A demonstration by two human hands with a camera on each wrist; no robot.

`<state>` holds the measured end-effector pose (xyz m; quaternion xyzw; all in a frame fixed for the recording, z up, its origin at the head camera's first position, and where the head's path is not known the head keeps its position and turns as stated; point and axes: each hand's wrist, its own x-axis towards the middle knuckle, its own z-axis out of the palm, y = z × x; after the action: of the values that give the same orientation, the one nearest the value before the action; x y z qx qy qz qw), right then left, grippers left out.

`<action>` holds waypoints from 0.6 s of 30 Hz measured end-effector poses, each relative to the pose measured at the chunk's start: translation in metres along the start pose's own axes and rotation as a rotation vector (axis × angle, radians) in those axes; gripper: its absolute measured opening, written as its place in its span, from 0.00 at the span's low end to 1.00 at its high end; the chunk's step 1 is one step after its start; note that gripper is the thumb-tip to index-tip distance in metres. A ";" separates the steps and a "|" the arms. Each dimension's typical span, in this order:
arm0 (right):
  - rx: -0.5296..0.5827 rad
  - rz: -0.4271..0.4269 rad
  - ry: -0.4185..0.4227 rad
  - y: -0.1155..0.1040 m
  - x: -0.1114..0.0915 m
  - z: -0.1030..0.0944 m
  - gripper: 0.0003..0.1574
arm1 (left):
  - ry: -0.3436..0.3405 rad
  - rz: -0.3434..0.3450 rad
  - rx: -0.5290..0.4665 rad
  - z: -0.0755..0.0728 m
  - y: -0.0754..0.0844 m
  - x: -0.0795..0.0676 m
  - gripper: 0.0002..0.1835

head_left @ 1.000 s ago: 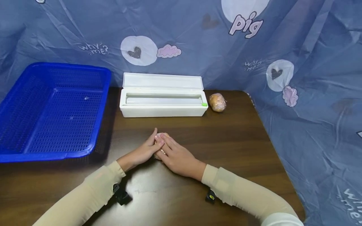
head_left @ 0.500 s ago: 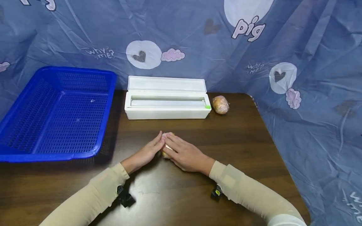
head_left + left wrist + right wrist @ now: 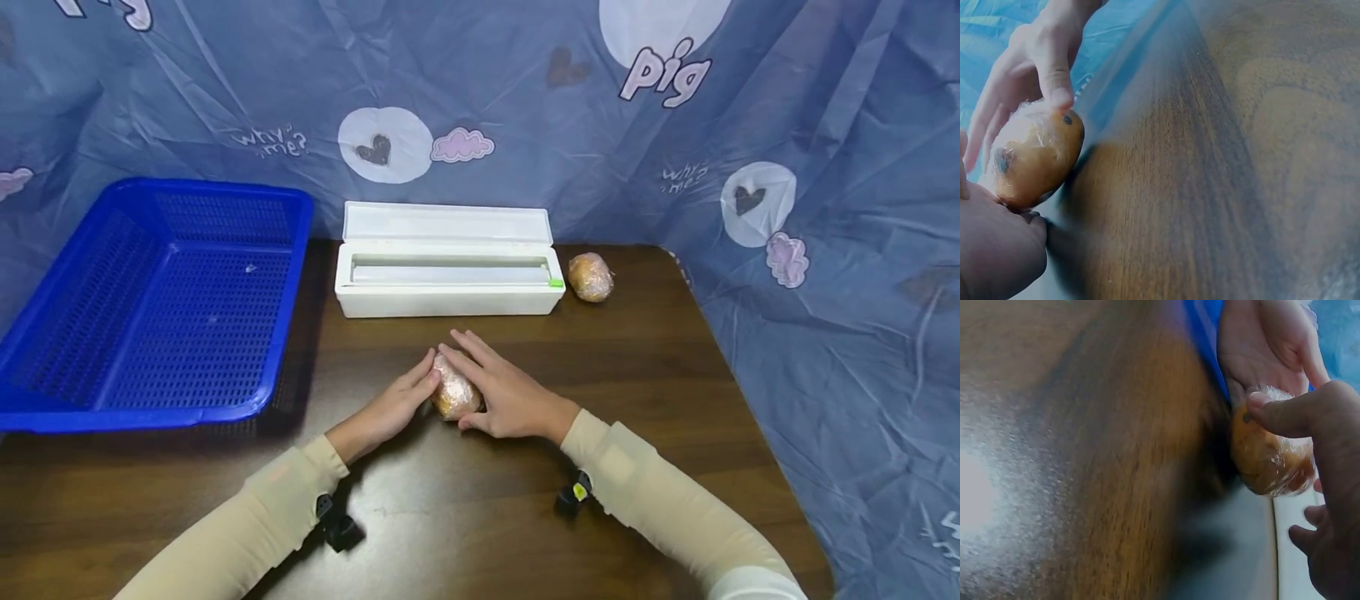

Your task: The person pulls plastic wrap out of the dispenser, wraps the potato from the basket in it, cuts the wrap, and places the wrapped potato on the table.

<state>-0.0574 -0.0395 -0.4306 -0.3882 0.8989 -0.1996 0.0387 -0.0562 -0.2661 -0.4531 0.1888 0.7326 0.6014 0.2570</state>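
Observation:
In the head view a rounded orange-brown item (image 3: 456, 390) wrapped in clear cling film lies between both hands at mid-table. Dark spots show through the film in the left wrist view. My left hand (image 3: 390, 410) lies along its left side, fingers fairly straight and tips against the film. From the right, my right hand (image 3: 517, 398) spans the wrapped item, thumb at its near side and index finger at the far side, the other fingers spread out beyond. The right wrist view shows that thumb (image 3: 1285, 415) on the wrapped surface.
A white cling film dispenser box (image 3: 450, 302) stands behind the hands with its lid up. Another film-wrapped item (image 3: 591, 277) sits at its right end. A blue plastic basket (image 3: 281, 333) occupies the table's left side. A patterned blue cloth (image 3: 540, 167) hangs behind.
My right hand has lifted and spread from lying over the wrapped item, with its fingers now pointing farther out, so more of the item shows. The head view has shifted slightly.

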 end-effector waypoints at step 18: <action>0.161 0.203 0.358 0.061 -0.042 -0.088 0.65 | 0.042 0.037 -0.033 0.003 -0.004 0.001 0.33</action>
<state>-0.0900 0.0568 -0.3769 -0.2497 0.9071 -0.3314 -0.0705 -0.0550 -0.2643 -0.4575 0.1854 0.7241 0.6219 0.2333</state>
